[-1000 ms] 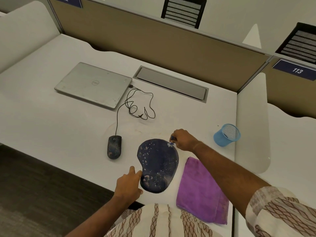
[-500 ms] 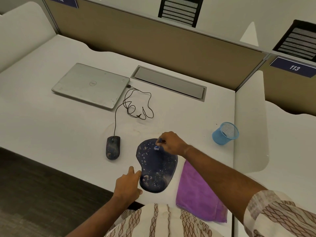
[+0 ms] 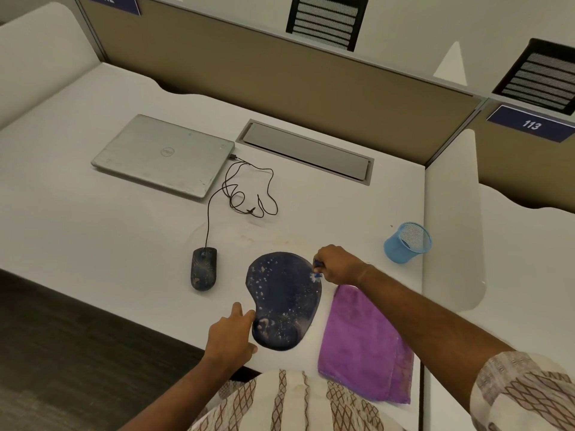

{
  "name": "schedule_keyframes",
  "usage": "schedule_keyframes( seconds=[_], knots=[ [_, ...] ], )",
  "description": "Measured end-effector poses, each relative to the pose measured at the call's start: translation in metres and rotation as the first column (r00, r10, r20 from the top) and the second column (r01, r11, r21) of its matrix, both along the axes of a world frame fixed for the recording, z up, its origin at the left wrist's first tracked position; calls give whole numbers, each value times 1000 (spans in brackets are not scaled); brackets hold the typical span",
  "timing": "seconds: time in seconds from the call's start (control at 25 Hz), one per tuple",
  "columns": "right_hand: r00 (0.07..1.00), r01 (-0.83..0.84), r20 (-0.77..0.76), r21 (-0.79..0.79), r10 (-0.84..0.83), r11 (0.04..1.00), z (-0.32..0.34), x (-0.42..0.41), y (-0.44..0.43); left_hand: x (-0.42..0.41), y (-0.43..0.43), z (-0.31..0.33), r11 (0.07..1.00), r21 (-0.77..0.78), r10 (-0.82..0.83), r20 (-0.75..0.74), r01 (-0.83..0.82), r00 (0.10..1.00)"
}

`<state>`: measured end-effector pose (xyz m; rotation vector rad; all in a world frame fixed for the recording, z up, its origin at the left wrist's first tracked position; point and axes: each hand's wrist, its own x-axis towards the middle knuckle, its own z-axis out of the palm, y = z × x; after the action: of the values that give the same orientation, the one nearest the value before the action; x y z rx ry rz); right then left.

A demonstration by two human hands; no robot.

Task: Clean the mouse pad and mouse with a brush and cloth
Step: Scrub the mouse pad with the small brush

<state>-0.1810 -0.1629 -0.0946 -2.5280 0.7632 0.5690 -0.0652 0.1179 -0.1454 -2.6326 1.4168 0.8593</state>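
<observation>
Both hands tend the speckled dark-blue mouse pad (image 3: pixel 283 293) by the white desk's (image 3: pixel 93 244) front edge. The left hand (image 3: pixel 231 335), fingers straight, pins its near rim, likely against sliding; the right hand (image 3: pixel 337 264) pinches a small blue brush (image 3: pixel 317 270) at its far rim.

One head-worn wide-angle view looks forward and down, close above the desk (image 3: pixel 93 244); the partition (image 3: pixel 280 98) bounds its top.

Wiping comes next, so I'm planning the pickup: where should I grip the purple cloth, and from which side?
Probably pinch the purple cloth at its far edge, coming down from above with the right hand. It lies flat beside the mouse pad, so nothing stands up to grasp; that edge sits nearest the hand, which holds the brush.
</observation>
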Motion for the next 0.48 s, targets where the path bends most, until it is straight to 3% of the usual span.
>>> schedule_keyframes(
  seconds=[0.24, 0.48],
  knots=[
    [977, 65, 198, 91, -82, 994, 0, 8, 20, 0, 0, -1, 1000, -4, 2, -2, -2, 1000],
    [992, 34, 118, 92, -45, 995, -9, -4, 29, 0, 1, -4, 1000, -14, 16, -9, -16, 1000]
  ],
)
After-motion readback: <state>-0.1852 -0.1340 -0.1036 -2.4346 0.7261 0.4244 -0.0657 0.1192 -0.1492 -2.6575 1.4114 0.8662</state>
